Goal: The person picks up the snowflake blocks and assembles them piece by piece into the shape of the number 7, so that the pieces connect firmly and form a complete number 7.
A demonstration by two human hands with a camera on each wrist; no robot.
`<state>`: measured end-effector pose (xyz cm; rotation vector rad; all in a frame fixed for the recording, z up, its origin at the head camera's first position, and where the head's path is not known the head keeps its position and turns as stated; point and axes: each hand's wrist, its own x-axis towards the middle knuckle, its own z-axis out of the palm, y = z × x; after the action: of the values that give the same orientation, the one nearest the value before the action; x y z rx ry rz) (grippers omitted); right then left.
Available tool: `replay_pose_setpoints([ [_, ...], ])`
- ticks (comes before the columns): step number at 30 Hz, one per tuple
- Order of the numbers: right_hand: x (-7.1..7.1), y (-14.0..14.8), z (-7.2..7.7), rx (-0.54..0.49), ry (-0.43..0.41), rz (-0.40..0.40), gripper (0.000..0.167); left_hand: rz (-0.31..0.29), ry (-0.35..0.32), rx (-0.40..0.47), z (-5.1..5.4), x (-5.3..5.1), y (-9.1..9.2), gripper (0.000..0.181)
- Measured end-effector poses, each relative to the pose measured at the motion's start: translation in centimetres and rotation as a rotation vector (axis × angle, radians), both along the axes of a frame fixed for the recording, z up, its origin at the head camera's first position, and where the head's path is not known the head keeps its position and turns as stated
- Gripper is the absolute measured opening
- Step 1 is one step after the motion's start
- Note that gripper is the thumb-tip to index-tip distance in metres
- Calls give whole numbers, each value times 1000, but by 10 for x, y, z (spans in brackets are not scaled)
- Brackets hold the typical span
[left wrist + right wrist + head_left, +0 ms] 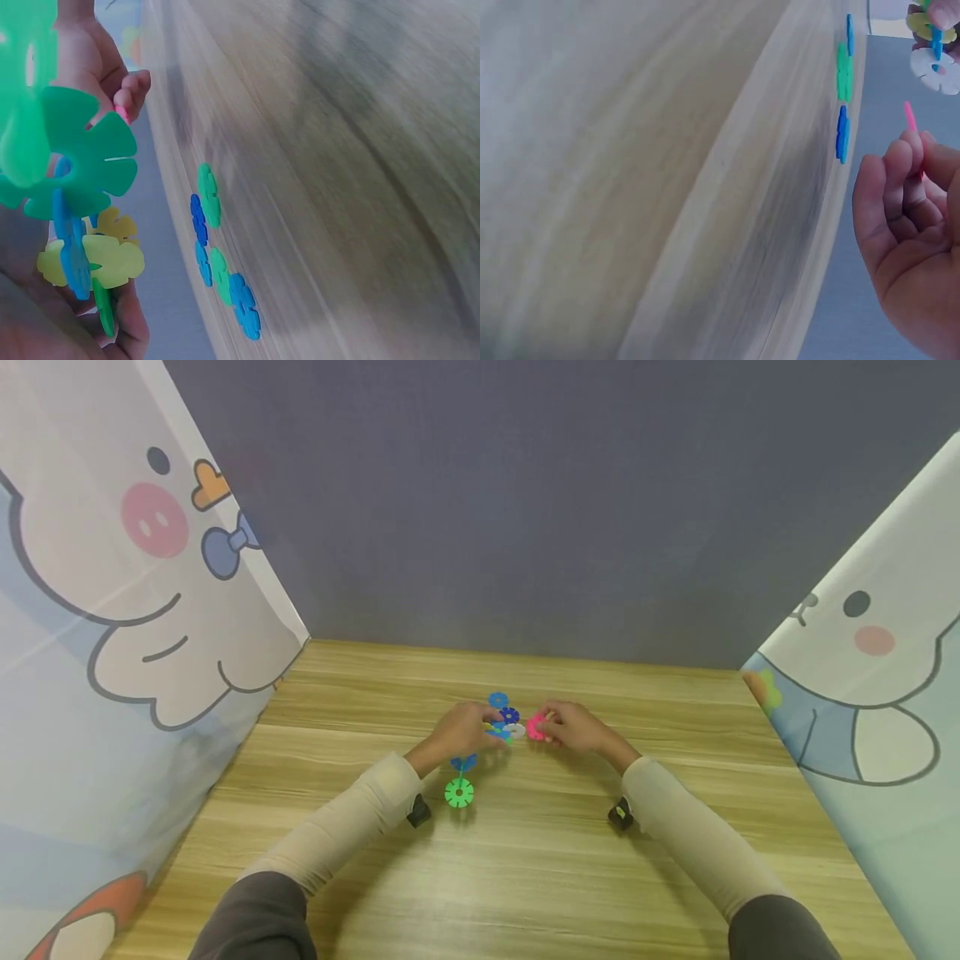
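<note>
Fingertips (910, 142) of the right hand (576, 728) pinch the pink disc (535, 727) by one edge, apparently to leave the other free, near the joined discs (90, 176) the left hand (463, 730) grips above the tabletop (525, 877).

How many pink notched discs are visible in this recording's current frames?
1: the pink disc, pinched by the right hand, just right of the white disc in the head view. Others could be hidden.

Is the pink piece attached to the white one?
Not attached: in the right wrist view, a gap separates the pink piece from the white piece.
</note>
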<state>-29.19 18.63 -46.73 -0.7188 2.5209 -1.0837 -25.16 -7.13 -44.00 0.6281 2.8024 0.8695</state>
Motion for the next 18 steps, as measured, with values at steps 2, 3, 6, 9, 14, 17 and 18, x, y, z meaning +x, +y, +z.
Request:
replay_pose_setpoints([
  [2,2,1,1,-20,-11,7,22,6,1,-5,0,0,0,49],
  [3,2,1,2,-28,-14,11,23,9,-1,-6,0,0,0,49],
  [6,4,1,3,-39,-22,11,24,15,-5,-12,0,0,0,49],
  [9,6,0,4,-42,-31,4,26,22,-9,-17,0,0,1,49],
  [14,8,-2,5,-48,-56,-8,28,27,-3,-22,0,0,1,48],
  [17,9,-2,6,-56,-63,-11,29,23,7,-17,1,0,2,48],
  [18,9,-2,7,-61,-64,-14,29,22,11,-14,1,0,2,48],
])
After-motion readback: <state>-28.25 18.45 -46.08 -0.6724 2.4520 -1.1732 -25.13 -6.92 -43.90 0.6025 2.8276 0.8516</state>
